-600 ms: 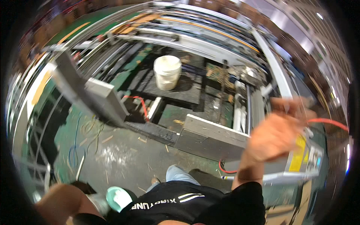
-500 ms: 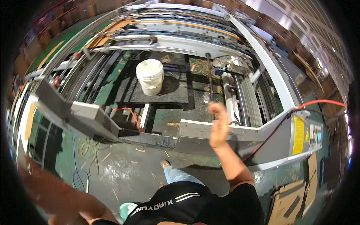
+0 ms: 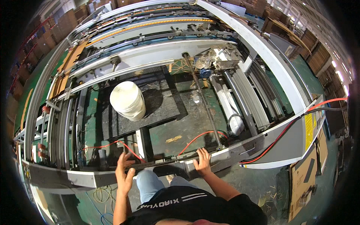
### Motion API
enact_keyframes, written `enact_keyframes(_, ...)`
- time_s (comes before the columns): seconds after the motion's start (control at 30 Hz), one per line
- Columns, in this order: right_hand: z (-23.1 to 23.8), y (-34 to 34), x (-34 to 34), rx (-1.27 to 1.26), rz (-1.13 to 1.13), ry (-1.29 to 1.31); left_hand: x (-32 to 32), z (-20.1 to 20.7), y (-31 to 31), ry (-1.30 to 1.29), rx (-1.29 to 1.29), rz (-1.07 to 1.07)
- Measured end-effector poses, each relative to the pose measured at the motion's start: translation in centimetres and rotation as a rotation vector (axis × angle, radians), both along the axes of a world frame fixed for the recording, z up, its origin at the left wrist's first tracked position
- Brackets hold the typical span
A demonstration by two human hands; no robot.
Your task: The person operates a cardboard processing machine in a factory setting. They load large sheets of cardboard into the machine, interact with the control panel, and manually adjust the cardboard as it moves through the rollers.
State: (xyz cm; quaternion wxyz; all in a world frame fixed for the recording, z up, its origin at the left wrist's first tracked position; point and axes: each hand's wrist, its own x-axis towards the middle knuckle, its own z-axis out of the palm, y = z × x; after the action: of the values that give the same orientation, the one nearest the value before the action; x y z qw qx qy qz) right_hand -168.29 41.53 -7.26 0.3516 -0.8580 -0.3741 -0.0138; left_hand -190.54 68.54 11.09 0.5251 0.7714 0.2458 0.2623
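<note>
My left hand (image 3: 124, 173) hovers at the front rail of a large grey machine frame, its fingers apart and nothing in them. My right hand (image 3: 203, 162) reaches over the top of the grey front panel (image 3: 225, 159); its fingers are spread and seem to touch the edge. Beyond my hands a white lidded bucket (image 3: 127, 101) stands on a dark platform (image 3: 157, 112) inside the frame. A red hose (image 3: 195, 139) runs just behind the front rail, between my two hands.
A steel rod (image 3: 204, 101) slants down toward the front rail. Rollers (image 3: 240, 101) lie on the right, with a dusty motor unit (image 3: 221, 62) behind them. Cardboard sheets (image 3: 302, 183) lean at the lower right. Coiled cables (image 3: 103, 195) lie on the floor at the left.
Both hands have come to the front rail: the right lowered from above the panel, the left swung in from the lower left. The view has moved closer to the machine.
</note>
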Motion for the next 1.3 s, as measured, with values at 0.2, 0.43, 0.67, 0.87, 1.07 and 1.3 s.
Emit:
enact_keyframes(0.2, -0.6, 0.5, 0.8, -0.061, -0.048, -0.022, 9.4, -4.8, 2.9, 0.243, 0.041, -0.492)
enact_keyframes(0.43, -0.2, 1.4, 1.0, -0.114, -0.090, 0.081, 25.8, -5.2, 9.4, 0.277, 0.322, -0.944)
enact_keyframes(0.67, 1.5, 3.8, 2.4, -0.272, -0.288, 0.339, 45.9, -8.7, 21.6, 0.247, 0.533, -1.049)
enact_keyframes(0.87, -1.3, 8.3, 4.5, -0.583, -0.387, 0.389, 59.8, -8.6, 34.1, 0.018, 0.794, -0.566)
enact_keyframes(1.07, -0.8, 19.9, 16.9, -0.401, -0.402, 0.365, 63.3, -12.0, 38.1, 0.125, 0.604, -0.471)
enact_keyframes(1.3, 1.8, 24.6, 30.9, -0.219, -0.488, 0.215, 63.9, -11.7, 38.0, 0.353, 0.611, -0.499)
